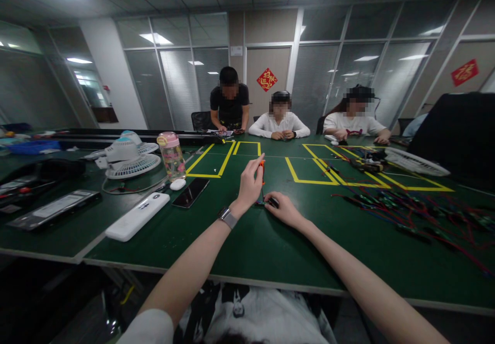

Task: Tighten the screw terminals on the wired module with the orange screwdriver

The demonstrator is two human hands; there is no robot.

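My left hand (249,181), with a watch on the wrist, is closed around a thin upright tool with an orange handle (262,169), its tip pointing down at the green table (247,241). Just to the right, my right hand (281,207) lies low on the table, fingers pinched on a small dark part (271,202) right below the tool. What the part is cannot be made out.
A black phone (191,192), a white power bank (138,216), a pink-lidded bottle (171,156) and a white fan (129,159) lie to the left. Red and black wires (406,207) spread at right. Three people sit across, behind yellow tape boxes (313,171).
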